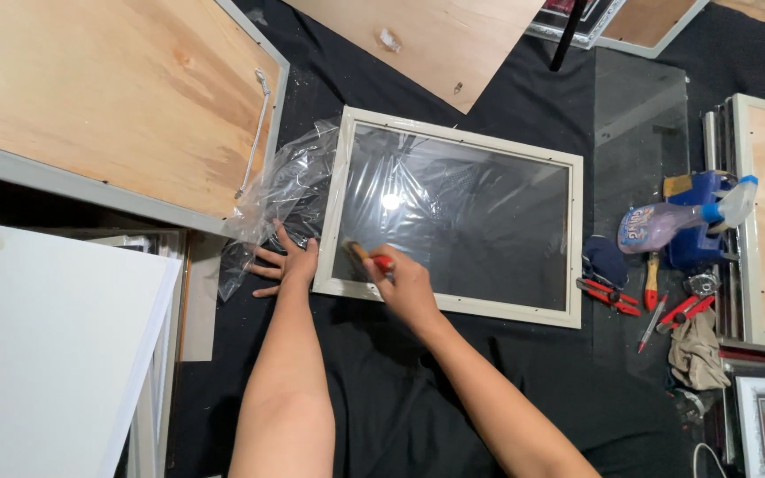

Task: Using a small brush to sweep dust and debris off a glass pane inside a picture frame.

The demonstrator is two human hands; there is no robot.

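A cream picture frame (459, 137) with a dark glass pane lies flat on the black cloth (524, 372), its long axis running left to right and tipped a little clockwise, so the right end sits lower than the left. The right hand (405, 285) rests over the frame's near rail by the near left corner, fingers curled tight around a small brush (367, 258) with a red handle. The brush points up and to the left — its pale bristle end sticks out past the fingertips and touches the glass just inside that corner, while the red handle runs back into the fist. The left hand (287, 264) lies flat on the cloth just outside the frame's left rail, fingers spread wide and holding nothing; the fingertips press on a crumpled sheet of clear plastic wrap (281, 190) that bunches against the frame's left edge. Off the frame's right end, well apart from both hands, lie a spray bottle (675, 221), red-handled pliers (611, 295) and a tan rag (699, 352). A large plywood-backed frame (108, 97) lies at the far left — a white board (46, 345) sits near the left.
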